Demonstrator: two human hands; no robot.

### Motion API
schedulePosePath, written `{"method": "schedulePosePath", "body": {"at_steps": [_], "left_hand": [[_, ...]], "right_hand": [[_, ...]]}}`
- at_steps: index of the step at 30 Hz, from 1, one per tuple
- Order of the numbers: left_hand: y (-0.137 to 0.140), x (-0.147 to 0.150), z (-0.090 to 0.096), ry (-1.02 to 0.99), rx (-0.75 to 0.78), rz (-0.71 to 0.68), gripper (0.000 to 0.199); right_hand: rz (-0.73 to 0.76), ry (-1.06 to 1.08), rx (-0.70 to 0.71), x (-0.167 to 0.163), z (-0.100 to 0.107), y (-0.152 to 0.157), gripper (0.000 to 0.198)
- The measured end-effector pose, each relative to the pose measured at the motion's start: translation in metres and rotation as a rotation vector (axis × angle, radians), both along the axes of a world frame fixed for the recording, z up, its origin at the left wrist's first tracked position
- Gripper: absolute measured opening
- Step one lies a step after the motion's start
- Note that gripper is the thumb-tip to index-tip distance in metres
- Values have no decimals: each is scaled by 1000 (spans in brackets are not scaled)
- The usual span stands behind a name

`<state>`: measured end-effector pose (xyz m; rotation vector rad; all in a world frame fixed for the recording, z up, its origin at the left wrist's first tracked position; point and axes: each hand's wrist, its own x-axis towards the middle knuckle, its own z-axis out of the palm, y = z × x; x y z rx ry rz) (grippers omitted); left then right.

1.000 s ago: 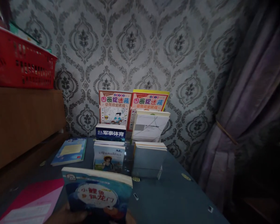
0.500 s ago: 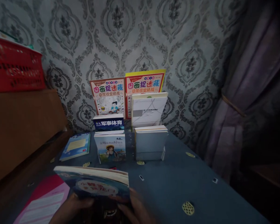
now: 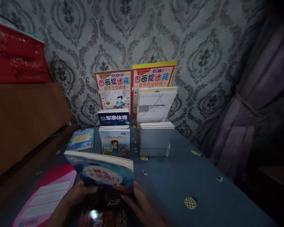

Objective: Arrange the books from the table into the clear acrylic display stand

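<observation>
Between my two hands I hold up a blue book [image 3: 101, 171] with a white title oval and red characters on its cover. My left hand [image 3: 78, 192] grips its lower left corner, and my right hand [image 3: 138, 201] grips its lower right side. Below it lies a dark glossy thing [image 3: 103, 216] with pictures on it, partly hidden by the book. Just beyond stands a book with a girl in a hat [image 3: 115, 145], in a clear stand. A pink book [image 3: 47, 195] lies flat by my left hand.
A blue-grey book [image 3: 156, 140] and a white book [image 3: 156, 105] stand in the rack's right column. Two picture books [image 3: 115, 90] lean at the back wall. A light-blue book [image 3: 81, 139] lies left. A red basket [image 3: 19, 56] sits on a brown box [image 3: 26, 123]; a curtain [image 3: 239, 126] hangs right.
The blue book has tilted so that more of its cover shows, and sits a bit higher in view with both hands. More of the dark glossy thing beneath shows. The whole view has shifted slightly.
</observation>
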<state>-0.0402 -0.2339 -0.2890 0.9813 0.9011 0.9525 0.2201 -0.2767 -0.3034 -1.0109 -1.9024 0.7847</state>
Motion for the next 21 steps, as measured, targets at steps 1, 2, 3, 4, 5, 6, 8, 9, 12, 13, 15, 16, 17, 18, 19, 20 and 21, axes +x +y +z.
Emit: {"method": "schedulePosePath", "body": {"at_steps": [1, 2, 3, 4, 5, 6, 8, 9, 12, 13, 15, 16, 17, 18, 19, 20, 21], "left_hand": [[2, -1, 0, -1, 3, -19, 46], [3, -1, 0, 3, 6, -29, 46], [3, -1, 0, 8, 11, -35, 46], [4, -1, 1, 10, 17, -41, 46], [4, -1, 1, 9, 26, -47, 45], [4, 0, 2, 7, 34, -54, 45], [3, 1, 4, 9, 51, -67, 44], [3, 1, 5, 10, 59, -72, 44], [2, 0, 6, 15, 78, -97, 42], [2, 0, 6, 18, 82, -110, 42], [2, -3, 4, 31, 88, -137, 42], [2, -4, 4, 39, 91, -146, 43], [2, -4, 4, 49, 92, -153, 44], [2, -5, 4, 55, 94, -154, 44], [2, -5, 4, 58, 94, -152, 43], [2, -4, 5, 57, 95, -148, 43], [1, -3, 5, 53, 96, -139, 42]], "right_hand": [[-21, -5, -13, 0, -1, -1, 35], [-41, -11, -18, 0, -3, -1, 36], [-55, -17, -16, 0, -6, 0, 36], [-57, -23, -8, 0, -9, 0, 36], [-53, -27, 1, 0, -13, 1, 36], [-54, -27, 10, 0, -17, 2, 35], [-71, -25, 25, 0, -25, 4, 35], [-87, -27, 30, 0, -28, 4, 36], [-110, -44, 46, 0, -33, 4, 39], [-106, -51, 53, 1, -32, 4, 39], [-98, -59, 72, 1, -28, 2, 39], [-99, -56, 87, 1, -26, 2, 40], [-100, -53, 99, 1, -25, 1, 40], [-93, -55, 110, 1, -24, 1, 41], [-91, -58, 121, 1, -24, 1, 42], [-93, -65, 131, 1, -25, 1, 43], [-97, -74, 137, 1, -26, 2, 43]]}}
